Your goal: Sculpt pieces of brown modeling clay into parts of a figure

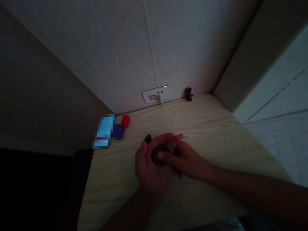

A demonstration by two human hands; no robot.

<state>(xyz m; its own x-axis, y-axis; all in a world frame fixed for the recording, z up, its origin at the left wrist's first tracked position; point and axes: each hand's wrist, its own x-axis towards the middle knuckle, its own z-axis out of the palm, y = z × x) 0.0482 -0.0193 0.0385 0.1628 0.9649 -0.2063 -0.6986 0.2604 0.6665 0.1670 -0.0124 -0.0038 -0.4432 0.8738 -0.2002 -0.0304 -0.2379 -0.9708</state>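
My left hand is palm up over the table, its fingers curved under a round, flattened lump of dark brown modelling clay. From the right, my right hand presses its thumb onto the top of the lump, while its other fingers are partly hidden behind the left hand. Just beyond the left hand lies a smaller dark brown piece, partly covered by the fingers. A small dark brown bear-shaped figure stands against the wall at the table's back edge.
On the light wood table, a red lump and a purple lump sit at the back left, beside a bright, pixelated flat object. A wall socket with a white plug is just above the back edge. The room is dim.
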